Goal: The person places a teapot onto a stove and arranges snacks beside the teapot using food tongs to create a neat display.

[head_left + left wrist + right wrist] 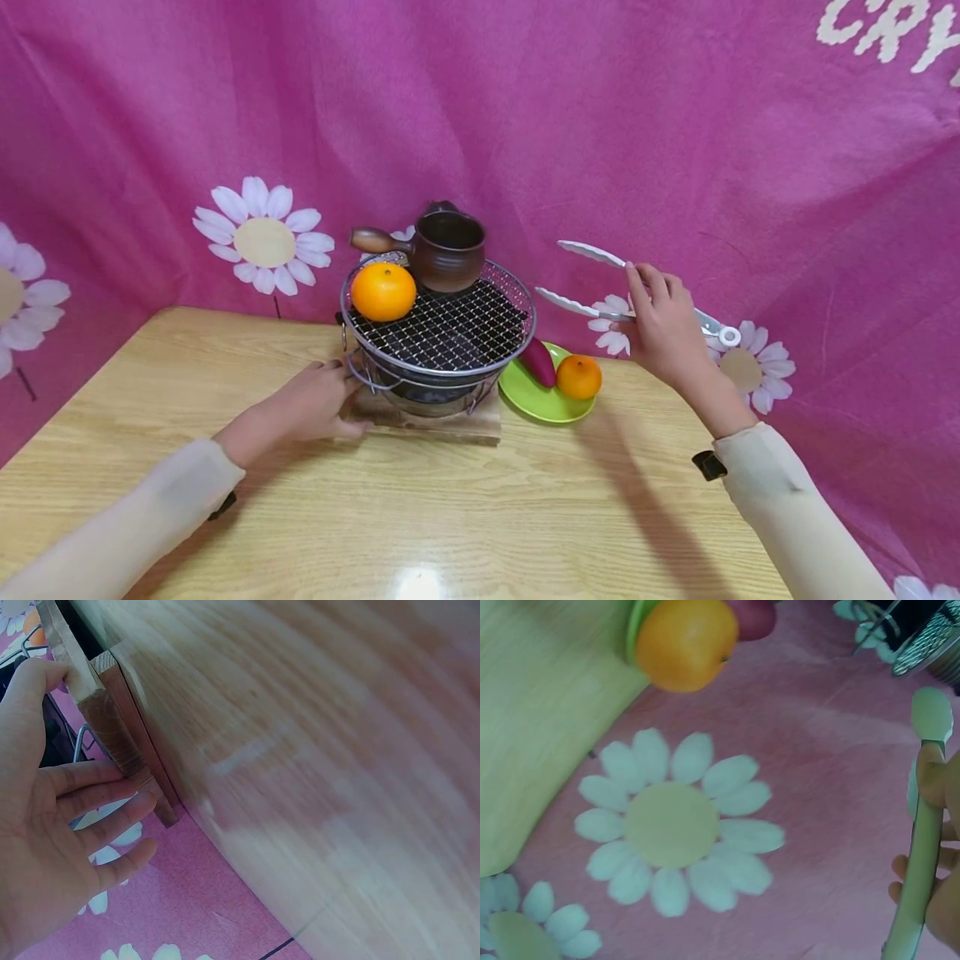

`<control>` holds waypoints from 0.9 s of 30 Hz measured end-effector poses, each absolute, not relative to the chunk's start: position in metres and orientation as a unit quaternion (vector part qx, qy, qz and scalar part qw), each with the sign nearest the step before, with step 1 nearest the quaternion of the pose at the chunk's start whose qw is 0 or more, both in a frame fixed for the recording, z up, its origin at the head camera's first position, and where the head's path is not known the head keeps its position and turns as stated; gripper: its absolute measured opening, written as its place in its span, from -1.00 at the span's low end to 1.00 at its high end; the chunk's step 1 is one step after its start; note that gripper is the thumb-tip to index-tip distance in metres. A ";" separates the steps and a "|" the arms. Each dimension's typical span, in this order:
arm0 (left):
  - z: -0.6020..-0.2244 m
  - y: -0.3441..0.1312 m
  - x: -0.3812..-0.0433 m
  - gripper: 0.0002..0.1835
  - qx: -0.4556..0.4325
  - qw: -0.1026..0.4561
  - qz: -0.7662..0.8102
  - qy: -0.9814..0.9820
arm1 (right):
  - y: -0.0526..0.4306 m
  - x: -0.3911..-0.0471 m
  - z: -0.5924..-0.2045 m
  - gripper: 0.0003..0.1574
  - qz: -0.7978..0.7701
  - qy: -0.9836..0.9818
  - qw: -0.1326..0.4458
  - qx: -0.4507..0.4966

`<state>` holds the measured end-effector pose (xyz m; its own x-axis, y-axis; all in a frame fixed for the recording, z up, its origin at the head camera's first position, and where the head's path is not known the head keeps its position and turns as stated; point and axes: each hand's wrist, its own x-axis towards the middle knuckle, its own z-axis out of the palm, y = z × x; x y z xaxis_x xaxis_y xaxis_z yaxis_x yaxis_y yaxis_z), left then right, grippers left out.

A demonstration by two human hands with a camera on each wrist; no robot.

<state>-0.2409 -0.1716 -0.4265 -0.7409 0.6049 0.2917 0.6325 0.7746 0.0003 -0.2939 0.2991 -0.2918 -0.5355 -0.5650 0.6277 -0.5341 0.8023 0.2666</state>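
My left hand is at the left end of a wooden board, its thumb near the front corner and its fingers behind. In the left wrist view the thumb and index finger span the board end; the other fingers are spread. On the board stands a small round grill with a wire-mesh top. An orange mandarin and a brown side-handled pot sit on the mesh. My right hand grips tongs in the air, arms spread apart, tips pointing left with nothing between them.
Right of the grill, a green plate holds a second mandarin and a purple, eggplant-like piece. All this stands on a light wooden table. A magenta cloth with white flowers hangs right behind it.
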 end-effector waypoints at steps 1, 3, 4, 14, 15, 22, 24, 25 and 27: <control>-0.427 -0.172 -0.241 -0.17 -0.332 0.139 -0.048 -0.932 | 0.303 -0.294 -0.293 -0.02 -0.016 -0.881 0.356 0.312; -0.427 -0.172 -0.242 -0.17 -0.331 0.138 -0.048 -0.932 | 0.311 -0.294 -0.295 0.00 -0.010 -0.888 0.340 0.309; -0.427 -0.172 -0.243 -0.17 -0.331 0.138 -0.049 -0.932 | 0.316 -0.294 -0.295 0.01 -0.007 -0.893 0.331 0.306; -0.429 -0.172 -0.244 -0.17 -0.329 0.136 -0.049 -0.933 | 0.341 -0.292 -0.304 -0.01 0.029 -0.928 0.227 0.294; -0.429 -0.172 -0.244 -0.17 -0.329 0.136 -0.048 -0.933 | 0.343 -0.292 -0.305 -0.02 0.029 -0.930 0.220 0.294; -0.429 -0.172 -0.244 -0.17 -0.328 0.136 -0.042 -0.934 | 0.353 -0.293 -0.321 -0.08 0.034 -0.935 0.194 0.294; -0.429 -0.172 -0.244 -0.18 -0.327 0.134 -0.044 -0.934 | 0.355 -0.293 -0.324 -0.08 0.034 -0.936 0.186 0.296; -0.429 -0.172 -0.244 -0.18 -0.327 0.134 -0.045 -0.934 | 0.356 -0.293 -0.326 -0.09 0.033 -0.936 0.183 0.298; -0.429 -0.172 -0.243 -0.17 -0.327 0.134 -0.044 -0.934 | 0.358 -0.293 -0.329 -0.10 0.033 -0.938 0.173 0.298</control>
<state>-0.2430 -0.1725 -0.4288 -0.7503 0.5991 0.2794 0.6225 0.7826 -0.0064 -0.2928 0.3577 -0.3287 -0.7626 -0.5475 0.3446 -0.5701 0.8205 0.0422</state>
